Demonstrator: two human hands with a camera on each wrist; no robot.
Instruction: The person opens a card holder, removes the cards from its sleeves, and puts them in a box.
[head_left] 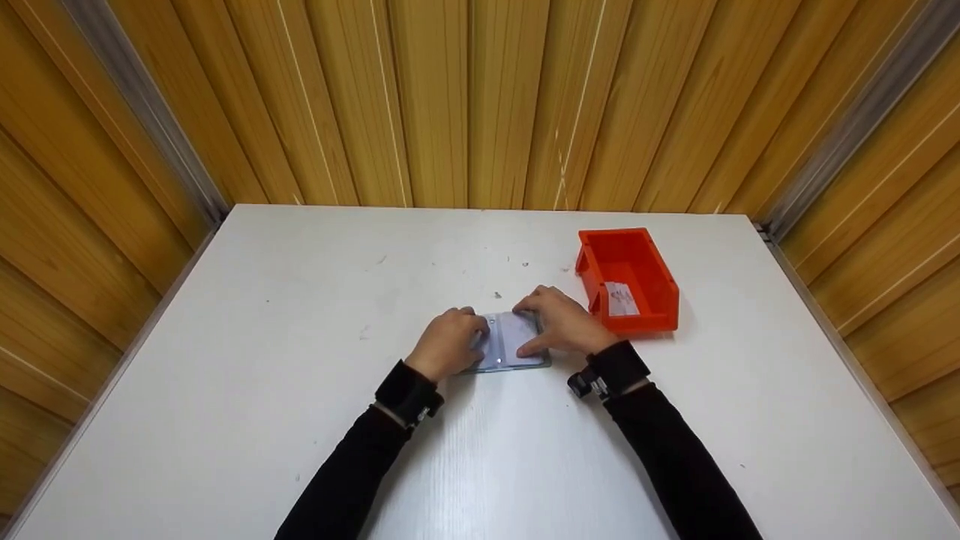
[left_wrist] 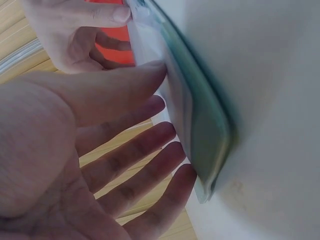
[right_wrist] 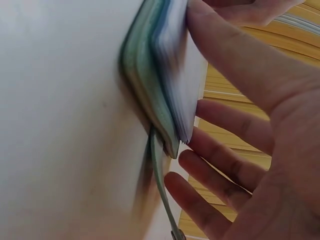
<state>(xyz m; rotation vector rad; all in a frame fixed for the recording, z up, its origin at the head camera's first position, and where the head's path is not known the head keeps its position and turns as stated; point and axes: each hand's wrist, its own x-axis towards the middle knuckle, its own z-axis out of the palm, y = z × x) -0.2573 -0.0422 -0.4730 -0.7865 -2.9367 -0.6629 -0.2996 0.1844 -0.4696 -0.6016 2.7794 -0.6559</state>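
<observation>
A small green-covered card album (head_left: 496,339) lies spread flat on the table, with clear sleeve pages on both sides of its middle. My left hand (head_left: 448,342) rests on its left side; in the left wrist view the thumb touches the sleeve page while loosely bent fingertips meet the edge of the green cover (left_wrist: 212,150). Over the right side, my right hand (head_left: 564,324) lies with fingers spread and its thumb on the thick stack of pages (right_wrist: 175,70). A thin green strap (right_wrist: 159,175) hangs off the cover in the right wrist view.
An orange-red open-front bin (head_left: 660,311) stands on the white table (head_left: 300,300), beyond and to the right of my right hand. A white printed card (head_left: 621,298) lies inside it. Wood-patterned panels (head_left: 431,105) enclose the table at the back and sides.
</observation>
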